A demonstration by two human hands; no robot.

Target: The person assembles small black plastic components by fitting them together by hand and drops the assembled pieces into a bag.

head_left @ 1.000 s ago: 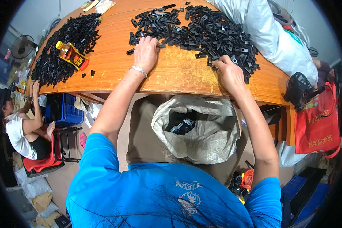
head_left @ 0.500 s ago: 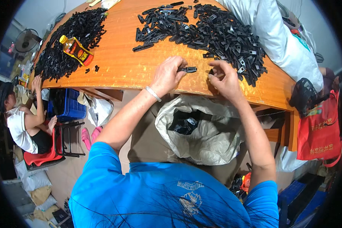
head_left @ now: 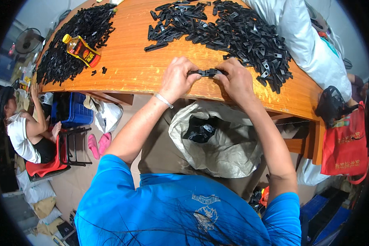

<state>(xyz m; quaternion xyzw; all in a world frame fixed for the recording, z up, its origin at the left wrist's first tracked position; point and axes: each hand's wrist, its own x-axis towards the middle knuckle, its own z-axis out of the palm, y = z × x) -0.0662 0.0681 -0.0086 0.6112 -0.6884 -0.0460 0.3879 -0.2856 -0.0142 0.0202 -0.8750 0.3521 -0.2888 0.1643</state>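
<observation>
Black bar-shaped plastic [head_left: 209, 73] bridges the short gap between the person's two hands, close to the near edge of the brown wood-grain desk [head_left: 131, 49]; whether it is one part or two meeting end to end cannot be told. The left hand [head_left: 178, 80] grasps one end between thumb and fingers, and the right hand [head_left: 236, 80] pinches the other. Beyond them, a loose heap of long black plastic parts [head_left: 250, 35] spreads from the far edge down the desk's right side. Smaller black plastic pieces [head_left: 76, 45] are heaped along the left edge, beside a yellow-capped clear bottle [head_left: 82, 51] lying tilted. Below the near edge, a whitish woven sack [head_left: 233, 160] gapes open, dark things inside.
</observation>
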